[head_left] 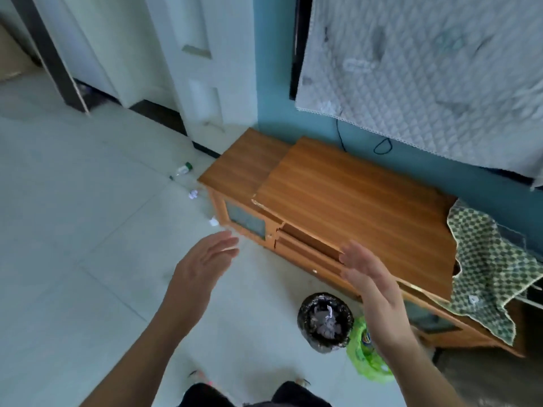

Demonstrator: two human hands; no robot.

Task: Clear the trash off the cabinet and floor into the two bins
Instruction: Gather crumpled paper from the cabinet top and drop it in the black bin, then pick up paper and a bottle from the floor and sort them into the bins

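A low wooden cabinet (346, 195) stands against the blue wall. In front of it on the floor is a bin lined with a black bag (324, 323), crumpled paper inside. Beside it to the right sits a bin with a green bag (364, 356), partly hidden by my right arm. A clear plastic bottle with a green cap (182, 170) lies on the floor left of the cabinet. Two crumpled paper balls (193, 194) (213, 222) lie nearer. My left hand (202, 265) and my right hand (367, 277) hover open and hold nothing.
A green checked cloth (487, 271) drapes over the cabinet's right end. A quilted grey cover (426, 71) hangs on the wall above, with a dark cable below it. A white door (199, 60) stands at the back left. Pale floor tiles spread to the left.
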